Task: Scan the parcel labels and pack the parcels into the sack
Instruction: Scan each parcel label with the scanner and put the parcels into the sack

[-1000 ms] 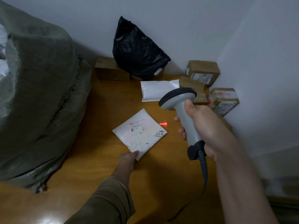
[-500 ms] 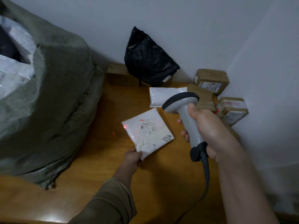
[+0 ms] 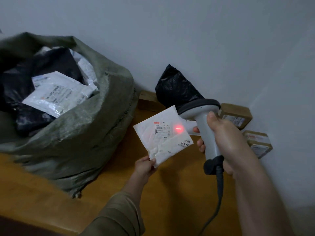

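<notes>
Your left hand [image 3: 144, 165] pinches flat white plastic mailer [image 3: 162, 135] by corner, label tilted toward grey handheld scanner [image 3: 203, 126], gripped in your right hand [image 3: 226, 140]. Red beam just beside barcode. Open green woven sack [image 3: 81, 133] waits left.

dim, soft frame; perhaps motion-blurred at left.

Parcel sorting room, sack [image 3: 81, 133], boxed parcels [image 3: 236, 114]

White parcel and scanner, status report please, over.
Left hand pinches white parcel by its corner. Right hand grips scanner; red beam just right of barcode. Sack open, nothing in the way.
</notes>
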A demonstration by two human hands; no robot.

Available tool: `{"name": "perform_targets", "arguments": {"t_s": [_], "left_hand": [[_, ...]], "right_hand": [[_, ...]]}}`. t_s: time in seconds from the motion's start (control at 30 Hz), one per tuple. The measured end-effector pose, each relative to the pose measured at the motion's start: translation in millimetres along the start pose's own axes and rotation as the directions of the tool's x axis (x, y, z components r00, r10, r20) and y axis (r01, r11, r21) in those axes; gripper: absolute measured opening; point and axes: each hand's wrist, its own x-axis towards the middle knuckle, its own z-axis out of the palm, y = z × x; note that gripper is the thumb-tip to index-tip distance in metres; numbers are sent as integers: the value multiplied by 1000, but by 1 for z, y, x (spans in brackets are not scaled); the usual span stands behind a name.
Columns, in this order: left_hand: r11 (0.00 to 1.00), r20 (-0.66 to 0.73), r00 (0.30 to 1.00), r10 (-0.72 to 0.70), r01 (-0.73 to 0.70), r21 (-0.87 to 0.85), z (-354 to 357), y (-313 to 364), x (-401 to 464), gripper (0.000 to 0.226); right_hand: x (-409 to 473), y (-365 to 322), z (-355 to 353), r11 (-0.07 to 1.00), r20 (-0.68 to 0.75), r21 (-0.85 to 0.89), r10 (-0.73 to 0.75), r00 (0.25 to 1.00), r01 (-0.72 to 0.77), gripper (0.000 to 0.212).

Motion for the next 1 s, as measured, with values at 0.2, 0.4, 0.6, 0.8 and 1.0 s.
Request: {"name": "perform_targets", "arguments": {"t_s": [0.2,0.4,0.6,0.8,1.0], "left_hand": [[982,17,983,184,-183,-57,-16,51,-39,24],[873,-29,891,453,-450,-187,-45,119,-93,21],[680,-400,760,513,-644,-351,-81,189,-127,28],[805,-616,611,497,-589,65,-107,206,-117,83],[646,-537,434,723,-699,305,-71,175,-104,36]], "right_hand": [[-26,-19,27,982,105,153,-124,987,108,42],[-50,-34,64,793,59,533,-384,921,296,34],[-54,-32,87,801,120,538,-381,917,263,29],[-51,-23,99,854,156,486,-295,943,187,32],[-36,-14,92,868,106,472,-231,967,155,32]]}}
